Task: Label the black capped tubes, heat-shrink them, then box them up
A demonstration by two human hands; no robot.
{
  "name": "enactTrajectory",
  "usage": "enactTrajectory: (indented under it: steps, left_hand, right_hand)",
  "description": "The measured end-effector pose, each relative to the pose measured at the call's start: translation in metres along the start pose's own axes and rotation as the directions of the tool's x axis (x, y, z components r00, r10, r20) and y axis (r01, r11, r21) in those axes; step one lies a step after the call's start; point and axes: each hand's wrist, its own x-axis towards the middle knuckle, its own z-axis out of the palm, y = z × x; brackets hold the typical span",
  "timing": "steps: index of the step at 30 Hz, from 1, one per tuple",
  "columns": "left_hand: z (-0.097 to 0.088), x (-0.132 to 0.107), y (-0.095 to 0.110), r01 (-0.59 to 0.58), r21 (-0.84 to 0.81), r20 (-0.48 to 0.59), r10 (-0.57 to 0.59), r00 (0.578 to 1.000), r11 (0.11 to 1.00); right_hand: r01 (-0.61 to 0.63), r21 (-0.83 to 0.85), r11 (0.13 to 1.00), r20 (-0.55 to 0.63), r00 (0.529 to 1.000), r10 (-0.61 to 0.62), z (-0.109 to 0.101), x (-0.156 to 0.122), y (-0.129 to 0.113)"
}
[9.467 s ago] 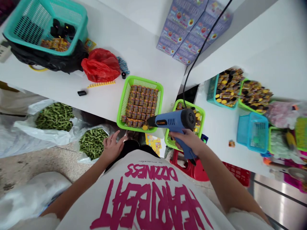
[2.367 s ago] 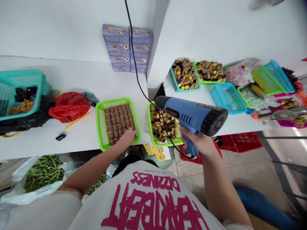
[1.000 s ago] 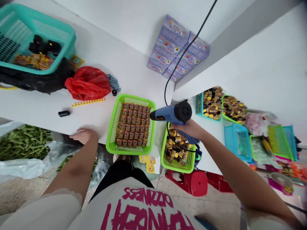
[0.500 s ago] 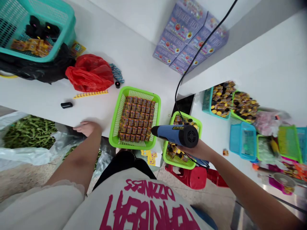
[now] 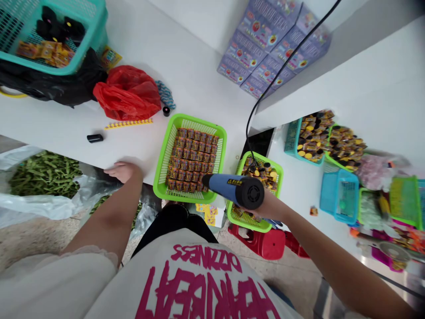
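My right hand (image 5: 264,206) is wrapped round the grip of a blue and black heat gun (image 5: 227,185). The gun's dark nozzle points left, over the lower right part of a green basket (image 5: 159,175). Rows of small shrink-wrapped packs (image 5: 191,157) fill that basket, which stands on the white table. Fingers stretched out, my left hand (image 5: 123,171) rests at the table's front edge, left of the basket, and holds nothing. Partly hidden behind the gun and my right hand is a second green basket (image 5: 279,170) with loose dark and yellow-capped pieces.
A black cord (image 5: 252,104) runs up from the gun past stacked purple boxes (image 5: 255,48). A red plastic bag (image 5: 128,93), a yellow strip (image 5: 129,124) and a black piece (image 5: 95,138) lie on the left. Below is a red stool (image 5: 272,243); more baskets (image 5: 338,195) stand right.
The heat gun has shifted a little left and its nozzle now overlaps the basket's lower right packs. My left hand stays at the table edge. The whole view has shifted slightly.
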Motion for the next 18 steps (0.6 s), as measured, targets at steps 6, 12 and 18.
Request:
enactTrajectory:
  steps: [6, 12, 18]
  left_hand:
    - [0.0, 0.0, -0.001, -0.015, -0.02, -0.017, 0.014, 1.0, 1.0]
    - [-0.002, -0.002, -0.002, -0.033, -0.031, -0.002, 0.033, 0.999, 0.999]
    - [0.002, 0.001, -0.005, -0.066, -0.046, 0.033, 0.068, 0.997, 0.997]
  right_hand:
    - [-0.142, 0.168, 0.975, -0.026, 0.989, 0.149, -0.025, 0.042, -0.004]
    - [-0.133, 0.332, 0.934, -0.199, 0.958, 0.207, -0.052, 0.09, -0.021]
    - [-0.148, 0.376, 0.915, -0.143, 0.966, 0.216, -0.058, 0.108, -0.038]
